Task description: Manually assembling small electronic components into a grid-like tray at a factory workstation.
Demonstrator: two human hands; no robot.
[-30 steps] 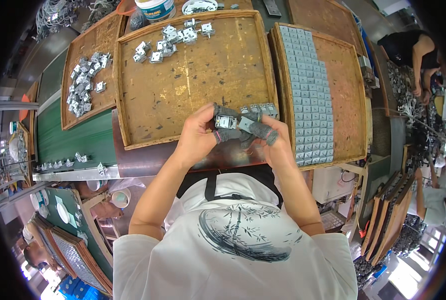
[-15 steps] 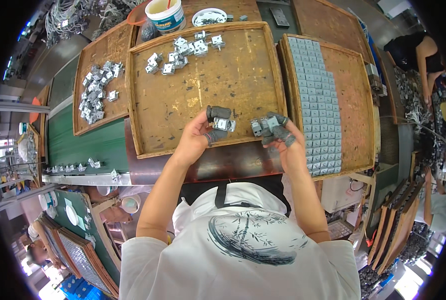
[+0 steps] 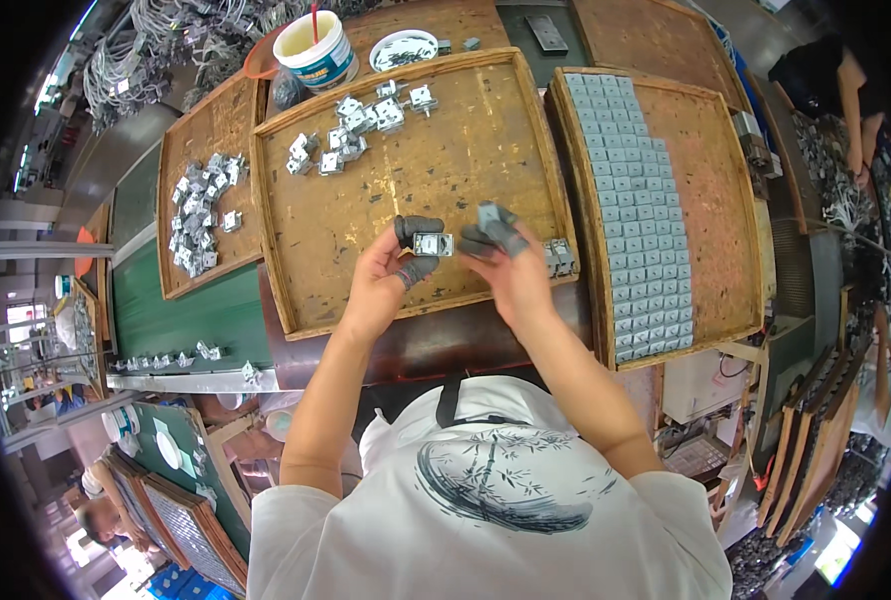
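Observation:
My left hand (image 3: 396, 262), with dark finger covers on its thumb and fingertips, pinches a small boxy metal part (image 3: 433, 245), its open face turned up. To the right, my right hand (image 3: 503, 255) wears similar covers and grips a small grey block (image 3: 490, 214); motion blurs its fingers a little. The two parts are apart, above the middle wooden tray (image 3: 416, 180). Beside my right hand, a short row of grey metal blocks (image 3: 560, 258) stands against the tray's right rim. Loose whitish metal parts (image 3: 361, 125) are heaped at the tray's far side.
A right-hand wooden tray (image 3: 716, 220) carries tight rows of grey blocks (image 3: 631, 200). More loose parts (image 3: 201, 210) lie in the left tray (image 3: 246, 225). Behind stand a white bucket (image 3: 316, 55) and a bowl of small dark pieces (image 3: 404, 50). Other people work at both sides.
My right hand has moved left from the tray's right rim, carrying a grey block toward my left hand. Grey blocks now stand released at that rim. My left hand keeps its metal part.

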